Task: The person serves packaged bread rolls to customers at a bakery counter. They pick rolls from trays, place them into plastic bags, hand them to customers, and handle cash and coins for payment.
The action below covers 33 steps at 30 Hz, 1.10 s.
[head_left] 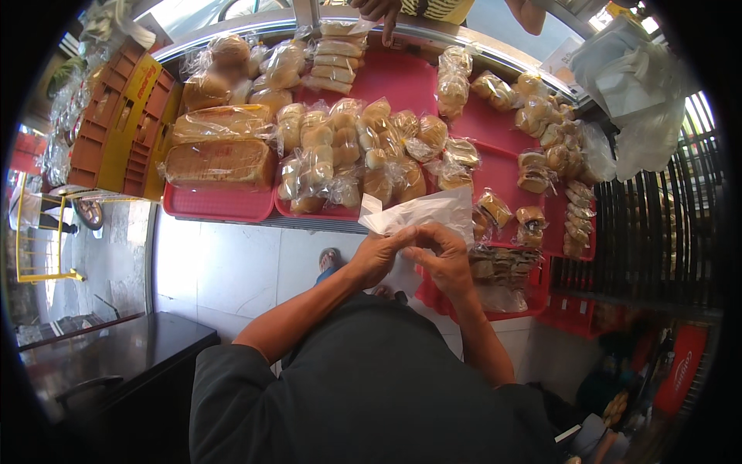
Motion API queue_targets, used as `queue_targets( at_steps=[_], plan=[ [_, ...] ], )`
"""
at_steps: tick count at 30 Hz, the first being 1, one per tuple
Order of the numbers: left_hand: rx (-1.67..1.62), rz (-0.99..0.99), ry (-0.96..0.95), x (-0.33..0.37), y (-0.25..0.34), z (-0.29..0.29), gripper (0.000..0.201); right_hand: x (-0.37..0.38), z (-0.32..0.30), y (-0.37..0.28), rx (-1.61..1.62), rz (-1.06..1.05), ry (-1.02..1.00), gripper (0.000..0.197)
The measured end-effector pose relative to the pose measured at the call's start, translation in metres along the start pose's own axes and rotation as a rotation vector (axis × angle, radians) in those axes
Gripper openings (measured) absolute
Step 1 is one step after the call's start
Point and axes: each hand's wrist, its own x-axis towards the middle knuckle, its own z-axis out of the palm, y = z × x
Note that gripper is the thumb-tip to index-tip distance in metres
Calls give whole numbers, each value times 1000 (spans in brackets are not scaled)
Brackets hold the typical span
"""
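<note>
A thin white bag [434, 210] is pinched between both my hands in front of my chest. My left hand [374, 257] has its fingers closed at the bag's lower edge. Close beside it, my right hand [442, 254] is bent inward, thumb and fingers gripping the same bag. The two hands' fingertips nearly meet. Just beyond the bag lie clear-wrapped bread rolls [317, 147] on red trays [402, 81]. To their left rest two long wrapped loaves [219, 163]. Whether anything is inside the bag, I cannot tell.
Another person's hand [379, 11] reaches over the far counter edge. Orange and yellow crates [116, 116] stand at the left. White plastic bags [630, 93] hang at the far right. A dark table [124, 352] is at the lower left, a lower red tray [533, 298] to my right.
</note>
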Motion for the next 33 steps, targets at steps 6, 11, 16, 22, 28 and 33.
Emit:
queue_targets(
  at_steps=[6, 11, 16, 22, 28, 33],
  plan=[
    [198, 132, -114, 10, 39, 0, 32, 1, 18, 14, 186, 152, 204, 12],
    [51, 135, -34, 7, 66, -35, 35, 22, 26, 35, 670, 240, 453, 7],
    [-163, 173, -201, -27, 130, -69, 16, 19, 5, 82, 715, 340, 420, 4],
    [454, 92, -267, -75, 170, -135, 8, 68, 5, 73, 198, 337, 314, 13],
    [1074, 110, 87, -92, 148, -145, 28, 181, 47, 25, -773, 40, 167, 72],
    [993, 198, 496, -108, 123, -119, 22, 245, 51, 75, -1095, 115, -99, 101]
  ],
)
